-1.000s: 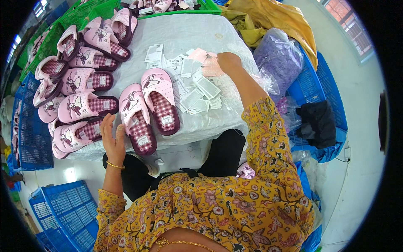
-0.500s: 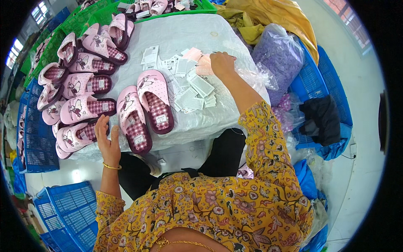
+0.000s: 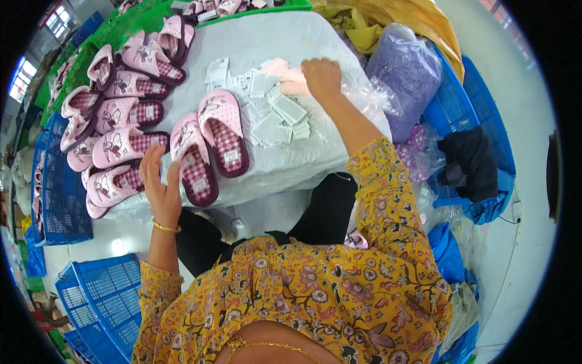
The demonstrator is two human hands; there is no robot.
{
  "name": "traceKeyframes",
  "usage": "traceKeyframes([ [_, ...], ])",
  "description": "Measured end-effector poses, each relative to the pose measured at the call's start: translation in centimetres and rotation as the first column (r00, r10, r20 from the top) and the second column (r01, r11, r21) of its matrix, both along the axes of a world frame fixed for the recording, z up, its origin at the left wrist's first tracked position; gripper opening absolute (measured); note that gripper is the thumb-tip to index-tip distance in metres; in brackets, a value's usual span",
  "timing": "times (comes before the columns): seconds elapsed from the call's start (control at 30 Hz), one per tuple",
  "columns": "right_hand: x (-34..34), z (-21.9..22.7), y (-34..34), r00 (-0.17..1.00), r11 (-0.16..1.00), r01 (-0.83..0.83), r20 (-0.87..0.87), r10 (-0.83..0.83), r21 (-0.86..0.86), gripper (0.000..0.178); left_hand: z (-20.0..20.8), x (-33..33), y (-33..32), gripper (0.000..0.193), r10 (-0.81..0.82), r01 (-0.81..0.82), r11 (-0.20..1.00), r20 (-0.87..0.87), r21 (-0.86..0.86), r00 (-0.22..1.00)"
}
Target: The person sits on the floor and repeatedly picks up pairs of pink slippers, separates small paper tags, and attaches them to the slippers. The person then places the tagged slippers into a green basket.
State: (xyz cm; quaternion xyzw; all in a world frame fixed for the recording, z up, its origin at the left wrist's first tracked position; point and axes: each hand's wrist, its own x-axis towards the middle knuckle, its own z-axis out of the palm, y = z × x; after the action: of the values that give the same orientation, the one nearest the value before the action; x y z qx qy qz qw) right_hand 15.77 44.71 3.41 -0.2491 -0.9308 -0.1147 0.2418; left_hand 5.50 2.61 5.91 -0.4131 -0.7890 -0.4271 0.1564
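A pair of pink slippers [image 3: 223, 130] with maroon checked insoles lies near the table's front edge, toes pointing away. My left hand [image 3: 161, 185] is just left of the pair, fingers apart and nothing in it. It hovers by the stacked pink slippers [image 3: 116, 147] along the table's left side. Right of the pair spreads a loose pile of white paper tags [image 3: 273, 124], with peach-coloured tags [image 3: 293, 82] at its far right side. Over the edge of those peach tags is my right hand [image 3: 321, 77], its fingers curled under. Whatever they hold is hidden.
The table [image 3: 327, 145] has a clear plastic cover. A green crate [image 3: 248, 13] of slippers stands behind it. Blue crates [image 3: 65, 182] flank the left side. On the right are a bag of purple material [image 3: 407, 79], yellow cloth [image 3: 388, 18] and a dark garment [image 3: 470, 164].
My right hand's fingers have curled in at the peach tags. My left hand has lifted slightly, its thumb now higher beside the slipper pair. The whole view has shifted a little.
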Motion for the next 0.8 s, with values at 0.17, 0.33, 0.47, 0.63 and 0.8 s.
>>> traceKeyframes([
  [0.17, 2.3, 2.9, -6.8, 0.749, 0.842, -0.528, -0.406, 0.523, 0.110, 0.015, 2.1, 2.2, 3.3, 0.032, -0.202, 0.175, 0.978, 0.324, 0.112, 0.924],
  [0.33, 7.8, 3.4, -16.6, 0.656, 0.755, -0.654, -0.460, 0.598, 0.049, 0.019, 3.0, 3.8, 7.8, 0.029, -0.401, 0.454, 0.860, 0.861, 0.235, 0.314],
  [0.47, 10.7, 1.7, -19.2, 0.691, 0.787, -0.613, -0.533, 0.488, -0.073, 0.022, 1.0, 4.7, 9.1, 0.026, -0.306, 0.543, 0.791, 0.951, 0.281, -0.046],
  [0.63, 16.5, -1.4, -19.0, 0.774, 0.859, -0.406, -0.617, 0.140, -0.314, 0.037, -0.7, 4.7, 11.3, 0.019, -0.283, 0.525, 0.834, 0.949, 0.169, 0.142],
  [0.8, 21.1, -6.1, -16.7, 0.929, 0.894, -0.004, -0.332, -0.162, -0.448, 0.038, -0.3, 6.5, 17.6, 0.029, -0.461, 0.565, 0.784, 0.849, 0.255, 0.257],
])
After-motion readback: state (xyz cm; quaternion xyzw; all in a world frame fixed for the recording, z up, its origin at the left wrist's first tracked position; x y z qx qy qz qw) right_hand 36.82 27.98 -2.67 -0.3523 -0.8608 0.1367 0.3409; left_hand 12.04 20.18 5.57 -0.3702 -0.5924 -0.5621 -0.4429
